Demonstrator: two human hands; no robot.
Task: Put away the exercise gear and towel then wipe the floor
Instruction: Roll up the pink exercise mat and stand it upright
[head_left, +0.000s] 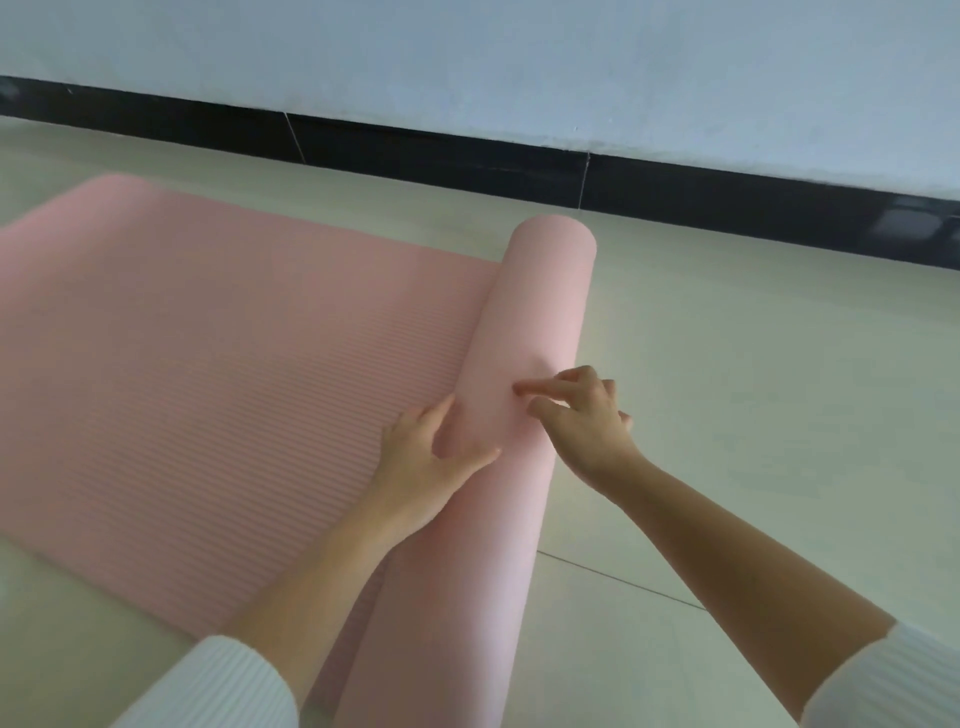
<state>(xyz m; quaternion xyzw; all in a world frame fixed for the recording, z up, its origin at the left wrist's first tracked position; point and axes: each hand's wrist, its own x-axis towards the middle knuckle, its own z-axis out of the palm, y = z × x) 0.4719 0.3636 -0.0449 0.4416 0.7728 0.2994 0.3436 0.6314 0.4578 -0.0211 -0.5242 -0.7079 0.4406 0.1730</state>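
White ribbed sleeves (223, 686) nearest. Left hand (431, 460) flat, fingers straight, pressing where the roll meets the flat sheet. Right hand (582, 415) loosely bent, fingertips resting on the roll, not clasping. Pink foam mat (208, 353) half rolled on pale tiled floor (727, 389): ridged flat part, smooth cylinder.

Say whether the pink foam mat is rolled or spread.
Partly rolled: pink foam mat forms a tube at one end; rest lies flat.

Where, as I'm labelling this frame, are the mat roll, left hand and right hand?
Mat roll (535, 322), head view, smooth outer side of the roll.
Left hand (423, 467), head view, back of hand.
Right hand (582, 415), head view, back of hand.
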